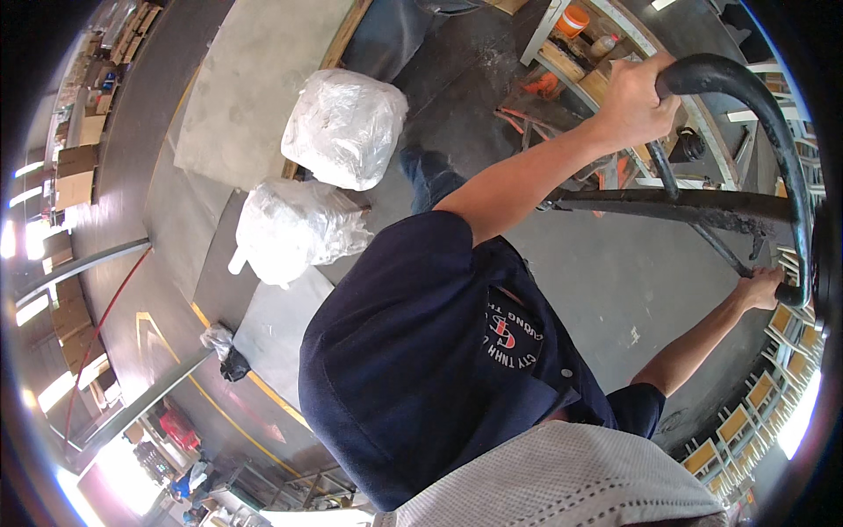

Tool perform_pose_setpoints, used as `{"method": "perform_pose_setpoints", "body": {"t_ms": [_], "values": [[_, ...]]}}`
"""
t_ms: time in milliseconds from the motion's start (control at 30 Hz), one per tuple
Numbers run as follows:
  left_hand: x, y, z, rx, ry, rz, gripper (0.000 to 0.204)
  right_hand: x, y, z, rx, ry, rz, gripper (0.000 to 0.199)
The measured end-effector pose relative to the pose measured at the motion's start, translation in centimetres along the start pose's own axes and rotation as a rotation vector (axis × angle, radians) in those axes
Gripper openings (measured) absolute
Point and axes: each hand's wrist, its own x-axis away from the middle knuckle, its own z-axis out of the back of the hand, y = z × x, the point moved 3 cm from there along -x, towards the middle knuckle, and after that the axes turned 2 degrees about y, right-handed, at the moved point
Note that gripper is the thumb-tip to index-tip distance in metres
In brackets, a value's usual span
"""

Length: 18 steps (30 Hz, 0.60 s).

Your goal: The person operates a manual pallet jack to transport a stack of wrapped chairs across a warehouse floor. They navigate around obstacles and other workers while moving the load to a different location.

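Observation:
Both my hands grip a black, looped pallet jack handle (795, 162). My left hand (637, 98) is closed around the end of the loop at the upper right. My right hand (762, 288) is wrapped around its lower end, farther right. From the loop a dark shaft (650, 205) runs leftward toward my legs, braced by thin struts, with a small lever near the right hand. What the shaft joins at its far end is partly hidden by my left arm. To the left sit two white plastic-wrapped bundles (345, 130), (299, 230), apart from my hands.
A wooden-topped bench frame (694, 105) holding an orange bucket (572, 21) stands at the upper right. Rows of white frames with wooden panels (733, 424) line the right rim. A grey wood-edged slab (255, 97), metal posts (145, 402) and cardboard boxes (75, 176) lie left.

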Motion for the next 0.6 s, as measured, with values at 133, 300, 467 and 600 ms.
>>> {"method": "perform_pose_setpoints", "body": {"t_ms": [133,300,467,600], "values": [[-2.1,-1.7,-1.3,0.007,-0.070,0.084,0.016,-5.7,3.1,-0.3,-0.089,-0.120,0.011,0.044],[-9.2,-8.5,-1.8,0.156,-0.210,0.115,0.022,-6.1,-1.7,-16.4,0.063,0.313,0.084,0.044],[-6.2,-8.9,-7.3,0.347,-0.534,0.053,0.029,-6.5,-4.4,-19.2,0.137,0.247,0.089,0.043],[-7.5,-11.3,-6.8,0.276,-0.578,0.044,0.032,-4.1,-5.2,-21.4,0.245,0.189,0.068,0.042]]}}
